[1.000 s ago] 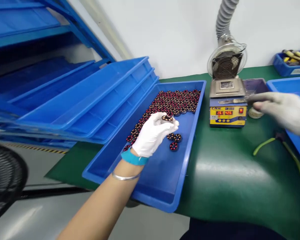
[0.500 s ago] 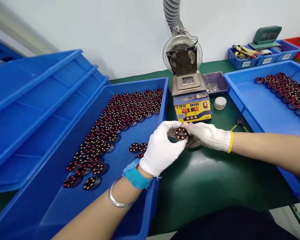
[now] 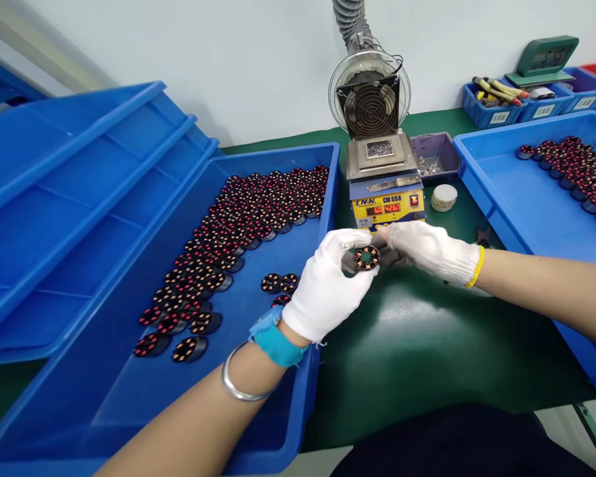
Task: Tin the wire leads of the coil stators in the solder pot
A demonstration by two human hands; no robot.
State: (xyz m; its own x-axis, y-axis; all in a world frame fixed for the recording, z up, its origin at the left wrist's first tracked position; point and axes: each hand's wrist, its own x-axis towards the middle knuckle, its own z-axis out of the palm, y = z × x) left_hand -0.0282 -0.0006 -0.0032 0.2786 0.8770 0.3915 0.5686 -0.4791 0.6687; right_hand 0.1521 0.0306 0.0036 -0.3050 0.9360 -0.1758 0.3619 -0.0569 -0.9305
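Note:
My left hand (image 3: 328,281), in a white glove, pinches a small motor stator (image 3: 366,258) between thumb and fingers. The stator is a black ring with copper-coloured segments around an open centre, its face turned toward me. Close by on its right is my right hand (image 3: 422,248), in a white glove with a yellow cuff and a bare thumb tip. Its fingers are drawn together beside the ring; I cannot tell what they pinch. Both hands are in front of a yellow and blue CM 558 solder pot (image 3: 390,205), whose metal top (image 3: 381,162) has a small square bath.
A blue tray (image 3: 328,232) at left holds many similar stators (image 3: 258,212); another blue tray (image 3: 481,179) with stators is at right. Behind the pot stand a fan (image 3: 370,109) and hose. A purple bin (image 3: 449,149), white round container (image 3: 444,197) and tool boxes (image 3: 491,116) are nearby.
The stator has tilted so that the green table shows through its centre. My right hand has shifted slightly right, away from the ring. The whole view has moved a little.

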